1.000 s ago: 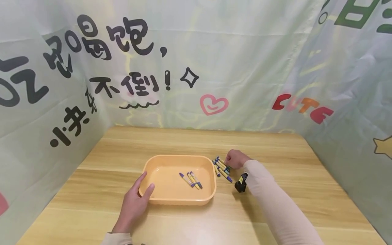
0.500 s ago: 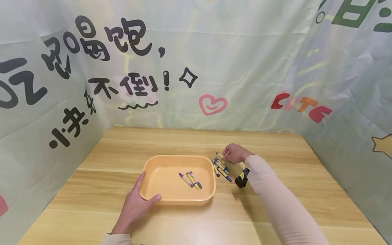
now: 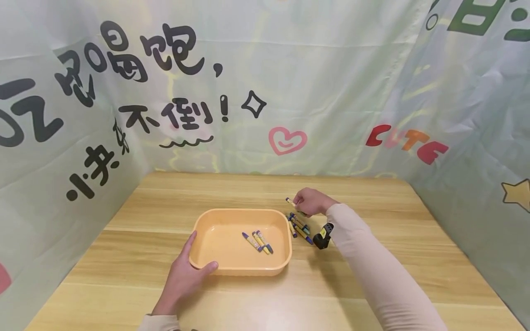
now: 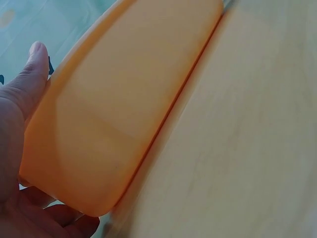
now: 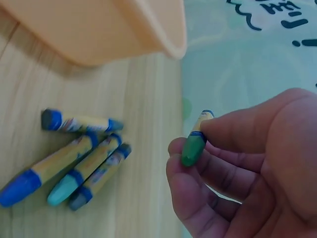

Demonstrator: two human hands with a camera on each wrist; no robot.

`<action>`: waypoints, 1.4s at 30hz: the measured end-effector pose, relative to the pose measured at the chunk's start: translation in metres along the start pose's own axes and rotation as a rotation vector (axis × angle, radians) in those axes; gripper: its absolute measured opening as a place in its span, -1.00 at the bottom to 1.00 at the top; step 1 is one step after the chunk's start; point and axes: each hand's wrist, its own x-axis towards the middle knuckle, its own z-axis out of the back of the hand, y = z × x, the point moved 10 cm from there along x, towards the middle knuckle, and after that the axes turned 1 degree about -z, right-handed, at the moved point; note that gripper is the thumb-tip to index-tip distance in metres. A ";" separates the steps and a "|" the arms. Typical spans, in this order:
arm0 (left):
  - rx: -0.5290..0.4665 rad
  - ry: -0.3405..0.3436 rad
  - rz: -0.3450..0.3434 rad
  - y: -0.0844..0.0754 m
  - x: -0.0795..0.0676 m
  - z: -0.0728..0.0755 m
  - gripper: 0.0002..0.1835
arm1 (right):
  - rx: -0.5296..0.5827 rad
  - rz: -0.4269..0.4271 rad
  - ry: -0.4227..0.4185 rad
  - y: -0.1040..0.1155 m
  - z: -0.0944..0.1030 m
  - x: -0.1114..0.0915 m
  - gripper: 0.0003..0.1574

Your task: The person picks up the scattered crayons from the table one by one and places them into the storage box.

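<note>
My left hand [image 3: 184,271] grips the left end of a peach plastic tray [image 3: 223,253], thumb along the near side. In the left wrist view its fingers [image 4: 64,218] bend round the tray's end wall. My right hand [image 3: 313,201] is raised beyond the tray's right far corner and pinches an oil pastel [image 5: 195,146] with a green tip between thumb and fingers. Below it, several oil pastels [image 5: 64,158] lie in a loose pile on the table, with blue, turquoise and dark tips. Inside the tray lie 3 oil pastels [image 3: 257,242], side by side.
The wooden table [image 3: 124,257] reaches back to a printed cloth wall [image 3: 232,55], which also stands at both sides. A small black camera [image 3: 323,236] hangs at my right wrist, just right of the pile.
The right hand has lifted an oil pastel off the pile and moved up and slightly left with it. My left thumb has shifted along the near side of the tray, which has stayed put.
</note>
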 end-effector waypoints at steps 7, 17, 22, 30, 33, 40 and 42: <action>-0.009 0.011 0.012 0.001 0.000 -0.001 0.14 | -0.015 0.034 0.038 0.025 -0.004 -0.003 -0.66; -0.011 0.019 0.000 -0.001 0.001 -0.001 0.13 | -0.016 0.079 0.077 0.057 -0.021 0.001 -0.66; -0.006 0.021 0.006 0.000 0.000 -0.001 0.13 | -0.012 0.080 0.112 0.068 -0.035 0.003 -0.64; -0.011 0.019 0.007 0.001 0.000 -0.001 0.13 | -0.012 0.087 0.140 0.082 -0.053 0.007 -0.67; -0.005 0.019 0.008 0.000 0.002 0.000 0.14 | 0.004 0.080 0.167 0.085 -0.061 0.009 -0.67; 0.002 0.016 -0.014 -0.001 0.002 0.001 0.12 | 0.014 0.062 0.245 0.085 -0.086 0.014 -0.65; 0.012 0.017 -0.013 0.001 -0.001 0.001 0.11 | 0.010 0.055 0.277 0.083 -0.096 0.014 -0.67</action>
